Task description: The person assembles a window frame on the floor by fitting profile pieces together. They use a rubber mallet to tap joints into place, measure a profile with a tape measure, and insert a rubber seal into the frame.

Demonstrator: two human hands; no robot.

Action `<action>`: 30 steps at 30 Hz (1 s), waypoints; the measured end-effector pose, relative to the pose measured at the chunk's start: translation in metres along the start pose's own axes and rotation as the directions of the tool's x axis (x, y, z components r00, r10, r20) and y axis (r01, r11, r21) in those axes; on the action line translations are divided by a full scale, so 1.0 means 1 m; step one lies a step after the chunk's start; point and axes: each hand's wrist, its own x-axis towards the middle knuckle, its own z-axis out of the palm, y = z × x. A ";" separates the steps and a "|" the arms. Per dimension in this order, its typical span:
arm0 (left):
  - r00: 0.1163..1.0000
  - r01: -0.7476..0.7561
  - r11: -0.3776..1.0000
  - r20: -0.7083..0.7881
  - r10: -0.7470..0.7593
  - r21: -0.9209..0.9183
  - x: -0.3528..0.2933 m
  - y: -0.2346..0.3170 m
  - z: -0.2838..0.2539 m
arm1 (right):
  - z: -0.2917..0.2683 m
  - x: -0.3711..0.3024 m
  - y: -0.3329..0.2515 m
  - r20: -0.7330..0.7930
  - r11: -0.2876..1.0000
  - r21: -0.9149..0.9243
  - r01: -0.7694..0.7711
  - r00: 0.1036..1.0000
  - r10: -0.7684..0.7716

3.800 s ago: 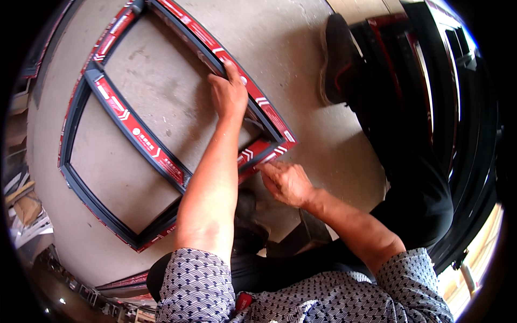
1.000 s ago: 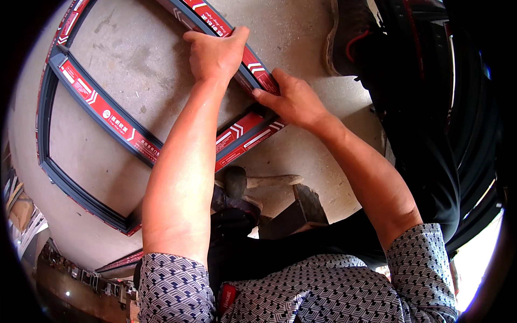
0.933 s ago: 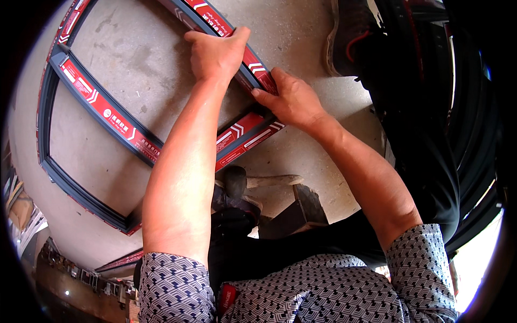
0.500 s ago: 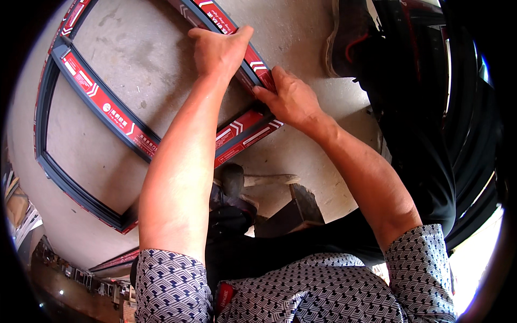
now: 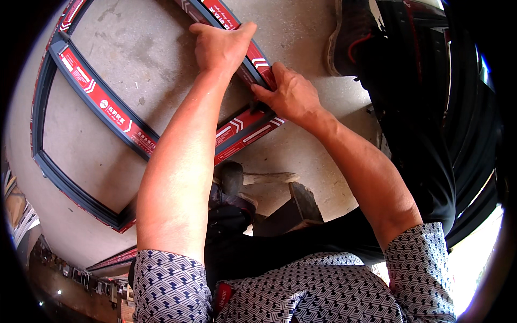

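Note:
A dark grey window frame (image 5: 102, 101) with red printed protective film lies on the floor, its bars dividing it into openings. Across its right side, my left hand (image 5: 221, 51) is closed round a long red-and-grey bar (image 5: 260, 63), thumb and fingers on opposite edges. My right hand (image 5: 293, 98) grips the same bar closer to me, near the corner where it meets the lower rail (image 5: 237, 129). The joint at that corner is partly covered by my right hand. Below the rail rests a mallet (image 5: 231, 177) with a dark head and a wooden handle.
A dark angular block (image 5: 293, 212) stands on the concrete floor (image 5: 137, 59) beside the mallet. My black-trousered leg and dark shoe (image 5: 358, 43) are at the right. Another red-filmed bar (image 5: 113, 258) lies at the lower left, with stacked materials (image 5: 19, 207) beyond.
The frame and my left hand have shifted very slightly in the picture. Both hands keep their hold on the bar.

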 end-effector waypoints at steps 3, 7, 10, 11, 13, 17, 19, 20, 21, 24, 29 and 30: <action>1.000 -0.002 1.000 -0.010 0.002 -0.016 0.000 0.000 0.001 | 0.005 0.001 0.004 -0.026 1.000 -0.005 -0.001 1.000 0.001; 0.999 0.015 1.000 -0.028 -0.015 -0.017 0.000 0.001 0.003 | 0.004 0.000 0.000 -0.045 1.000 -0.007 -0.004 0.999 0.003; 0.999 0.027 1.000 -0.035 -0.027 0.000 0.000 0.002 0.003 | 0.005 0.000 0.000 -0.042 1.000 -0.011 -0.014 0.999 0.014; 0.999 0.031 1.000 -0.035 -0.030 0.006 -0.001 0.003 0.002 | 0.005 0.000 0.001 -0.031 1.000 -0.009 -0.019 0.999 0.018; 0.998 0.050 0.999 -0.029 -0.049 0.006 -0.003 0.006 0.003 | 0.002 0.001 0.002 -0.008 1.000 -0.003 -0.028 1.000 0.028; 0.996 0.046 0.999 -0.077 -0.044 0.019 -0.001 0.002 0.007 | -0.008 0.002 -0.006 0.071 0.997 -0.028 -0.070 0.995 0.072; 0.995 0.032 0.999 -0.094 -0.029 0.022 0.000 -0.001 0.008 | -0.009 0.002 -0.009 0.052 0.996 -0.073 -0.056 0.997 0.060; 0.994 0.025 0.999 -0.103 -0.022 0.020 -0.001 0.001 0.009 | -0.009 0.003 -0.008 0.052 0.994 -0.093 -0.057 0.997 0.062; 0.995 0.041 0.998 -0.094 -0.037 0.039 -0.002 0.003 0.009 | -0.009 0.003 -0.007 0.052 0.992 -0.114 -0.056 0.997 0.063; 0.995 0.077 0.995 -0.072 -0.072 0.061 -0.004 0.007 0.006 | -0.012 0.005 -0.009 0.065 0.990 -0.128 -0.053 0.996 0.062; 0.995 0.067 0.995 -0.078 -0.061 0.079 -0.001 0.006 0.003 | -0.010 0.004 -0.009 0.040 0.990 -0.128 -0.056 0.997 0.061; 0.995 0.042 0.991 -0.100 -0.030 0.123 -0.001 0.007 0.003 | -0.011 0.004 -0.010 0.030 0.990 -0.129 -0.056 0.998 0.060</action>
